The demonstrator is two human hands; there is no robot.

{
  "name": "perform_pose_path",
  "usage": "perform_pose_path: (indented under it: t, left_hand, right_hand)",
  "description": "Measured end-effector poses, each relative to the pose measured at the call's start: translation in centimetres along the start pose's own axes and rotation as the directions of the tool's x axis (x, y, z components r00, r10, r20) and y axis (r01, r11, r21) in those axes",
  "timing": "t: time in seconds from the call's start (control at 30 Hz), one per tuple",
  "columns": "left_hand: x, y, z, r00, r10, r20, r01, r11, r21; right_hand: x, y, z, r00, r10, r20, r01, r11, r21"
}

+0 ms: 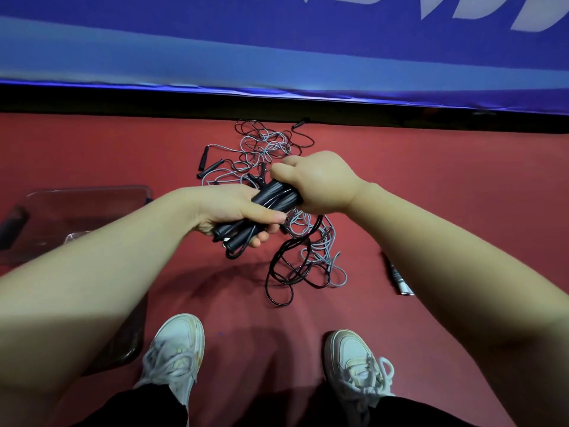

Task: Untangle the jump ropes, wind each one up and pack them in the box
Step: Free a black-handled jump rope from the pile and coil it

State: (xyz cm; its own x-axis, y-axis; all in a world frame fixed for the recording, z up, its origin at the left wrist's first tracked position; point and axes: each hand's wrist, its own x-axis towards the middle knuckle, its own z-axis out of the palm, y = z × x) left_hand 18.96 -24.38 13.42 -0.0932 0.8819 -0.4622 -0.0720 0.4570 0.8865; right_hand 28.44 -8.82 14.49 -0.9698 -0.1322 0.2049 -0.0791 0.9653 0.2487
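Black jump-rope handles (272,197) spanning left grip (229,211) and right grip (320,183), both clenched round them, black cord (286,263) dangling beneath.

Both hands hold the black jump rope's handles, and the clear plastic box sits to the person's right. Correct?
No. The head view shows the clear plastic box to the person's left. The left hand and right hand do hold the black jump rope's handles.
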Motion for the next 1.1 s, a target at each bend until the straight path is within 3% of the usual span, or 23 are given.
perform_pose_path:
  t: [0.2, 0.5, 0.57, 0.67, 0.73, 0.83, 0.93, 1.1]
  left_hand:
    - [0.0, -0.9, -0.3, 0.999, 0.003, 0.052, -0.002, 1.000, -0.009]
    - [0.8, -1.1, 0.2, 0.997, 0.064, -0.041, -0.062, 0.997, 0.049]
    - [0.7, -0.8, -0.1, 0.996, 0.071, -0.046, -0.067, 0.995, 0.076]
    - [0.7, -1.1, -1.1, 0.997, 0.039, -0.071, -0.031, 0.993, 0.113]
    - [0.6, -1.5, -2.0, 0.992, 0.006, -0.125, 0.007, 0.995, 0.099]
    - [0.7, -1.4, -2.8, 0.989, -0.028, -0.143, 0.043, 0.994, 0.102]
    - [0.5, -0.9, -2.6, 0.994, -0.062, -0.086, 0.080, 0.969, 0.232]
    - [-0.4, 0.5, -1.4, 0.985, -0.149, 0.083, 0.110, 0.927, 0.359]
  right_hand:
    - [0.4, -0.2, 0.1, 0.998, -0.001, 0.060, 0.001, 1.000, 0.006]
    - [0.4, 0.2, 0.2, 0.997, 0.022, 0.073, -0.024, 0.999, 0.032]
    - [0.3, 0.6, 0.1, 0.995, 0.079, 0.068, -0.089, 0.985, 0.150]
    - [0.0, 2.1, -0.3, 0.953, 0.207, 0.223, -0.287, 0.854, 0.433]
    - [-0.4, 2.7, -0.7, 0.920, 0.191, 0.342, -0.340, 0.824, 0.454]
    - [-0.5, 2.7, -1.4, 0.890, 0.140, 0.434, -0.315, 0.878, 0.361]
    - [-0.2, 2.9, -2.6, 0.895, 0.106, 0.434, -0.315, 0.838, 0.445]
    - [-0.2, 3.0, -3.8, 0.938, 0.144, 0.314, -0.329, 0.654, 0.681]
